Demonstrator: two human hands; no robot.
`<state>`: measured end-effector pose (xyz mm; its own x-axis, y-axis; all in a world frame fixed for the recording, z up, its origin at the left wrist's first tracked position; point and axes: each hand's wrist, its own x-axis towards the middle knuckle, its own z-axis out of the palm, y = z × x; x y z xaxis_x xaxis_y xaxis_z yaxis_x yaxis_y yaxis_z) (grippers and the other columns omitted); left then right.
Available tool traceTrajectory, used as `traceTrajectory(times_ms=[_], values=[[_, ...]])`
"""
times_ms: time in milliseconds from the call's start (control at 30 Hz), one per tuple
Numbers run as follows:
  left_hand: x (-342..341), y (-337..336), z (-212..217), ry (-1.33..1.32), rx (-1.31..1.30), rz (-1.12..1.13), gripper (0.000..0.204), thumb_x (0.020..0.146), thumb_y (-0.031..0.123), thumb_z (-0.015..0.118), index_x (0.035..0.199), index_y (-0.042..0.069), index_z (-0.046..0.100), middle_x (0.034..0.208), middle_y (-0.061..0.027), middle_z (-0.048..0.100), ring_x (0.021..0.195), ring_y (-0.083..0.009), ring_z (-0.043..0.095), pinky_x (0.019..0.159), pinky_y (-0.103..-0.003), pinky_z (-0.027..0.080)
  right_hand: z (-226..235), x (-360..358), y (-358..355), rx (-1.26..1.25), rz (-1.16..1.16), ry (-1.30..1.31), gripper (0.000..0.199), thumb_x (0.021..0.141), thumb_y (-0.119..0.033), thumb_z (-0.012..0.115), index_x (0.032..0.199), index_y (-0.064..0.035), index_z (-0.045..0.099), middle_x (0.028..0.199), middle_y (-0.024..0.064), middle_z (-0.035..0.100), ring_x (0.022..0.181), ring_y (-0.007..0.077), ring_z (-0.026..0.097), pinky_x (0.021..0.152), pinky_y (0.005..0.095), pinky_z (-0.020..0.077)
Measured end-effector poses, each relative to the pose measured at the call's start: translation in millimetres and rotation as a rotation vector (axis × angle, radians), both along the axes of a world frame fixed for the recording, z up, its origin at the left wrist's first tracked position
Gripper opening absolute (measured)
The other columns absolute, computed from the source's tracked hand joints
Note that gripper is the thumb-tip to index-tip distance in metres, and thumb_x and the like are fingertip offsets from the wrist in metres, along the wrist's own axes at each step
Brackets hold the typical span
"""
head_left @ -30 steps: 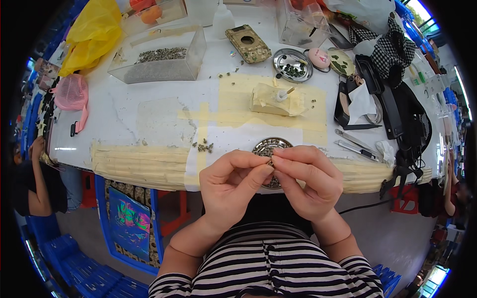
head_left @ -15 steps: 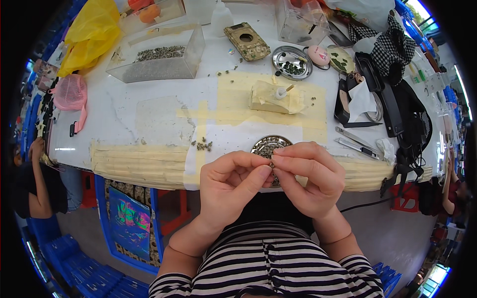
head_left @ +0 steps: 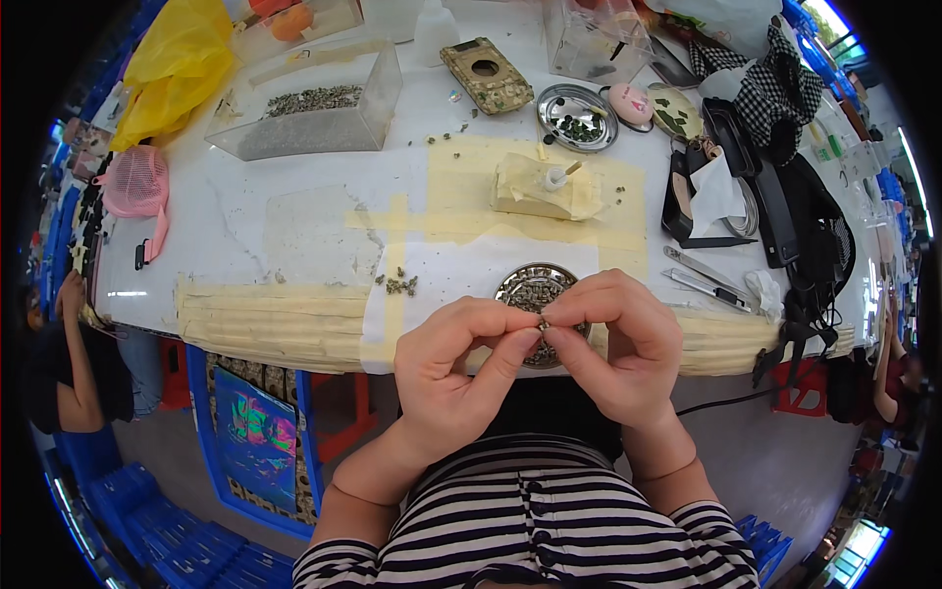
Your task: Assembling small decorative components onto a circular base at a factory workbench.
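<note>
My left hand (head_left: 456,368) and my right hand (head_left: 623,344) meet fingertip to fingertip at the front edge of the table. Between their thumbs and forefingers both pinch a tiny grey-brown part (head_left: 543,323); its exact shape is too small to make out. Just beneath the fingers stands a round metal dish (head_left: 502,291) of similar small parts, partly covered by my hands. To the left of it lies a loose cluster of such parts (head_left: 397,283) on white paper.
A taped block with a small white bottle (head_left: 557,178) stands behind the dish. Farther back are a clear bin (head_left: 324,137) of small parts, a camouflage model tank hull (head_left: 488,76) and a metal plate (head_left: 599,143) with green bits. Tweezers and a knife (head_left: 705,285) lie right.
My fingertips have shifted slightly, and the tiny part between them shows more plainly. My right hand has risen a little, uncovering more of the dish. The table items stay put.
</note>
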<state>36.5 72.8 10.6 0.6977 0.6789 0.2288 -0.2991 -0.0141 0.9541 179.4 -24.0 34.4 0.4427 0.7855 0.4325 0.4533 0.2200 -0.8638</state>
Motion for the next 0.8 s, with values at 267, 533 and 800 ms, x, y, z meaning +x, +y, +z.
traceTrajectory(times_ms=[267, 533, 800], values=[[-3, 9, 7, 0.016, -0.124, -0.148, 0.008, 0.092, -0.003, 0.065, 0.099, -0.007, 0.067, 0.092, -0.0096, 0.065, 0.082, -0.0130, 0.065, 0.074, -0.023, 0.054, 4, 7, -5, -0.106, 0.198, 0.371, 0.017, 0.080, 0.007, 0.073, 0.096, 0.0022, 0.070, 0.091, 0.0087, 0.065, 0.081, 0.0153, 0.065, 0.074, 0.0263, 0.0538], [-5, 18, 7, 0.001, -0.203, -0.308, 0.007, 0.093, -0.002, 0.064, 0.098, -0.006, 0.067, 0.092, -0.0081, 0.065, 0.082, -0.0113, 0.064, 0.073, -0.023, 0.053, 3, 12, -7, -0.138, 0.319, 0.549, 0.017, 0.081, 0.008, 0.073, 0.097, 0.0035, 0.070, 0.095, 0.0079, 0.062, 0.086, 0.0143, 0.064, 0.078, 0.0270, 0.0553], [-4, 18, 7, 0.037, -0.154, -0.287, 0.007, 0.092, -0.001, 0.065, 0.098, -0.004, 0.067, 0.090, -0.0076, 0.066, 0.081, -0.0108, 0.064, 0.071, -0.023, 0.052, -1, 13, -6, -0.115, 0.328, 0.600, 0.016, 0.081, 0.008, 0.073, 0.095, 0.0028, 0.070, 0.094, 0.0067, 0.062, 0.087, 0.0132, 0.062, 0.078, 0.0259, 0.0540]])
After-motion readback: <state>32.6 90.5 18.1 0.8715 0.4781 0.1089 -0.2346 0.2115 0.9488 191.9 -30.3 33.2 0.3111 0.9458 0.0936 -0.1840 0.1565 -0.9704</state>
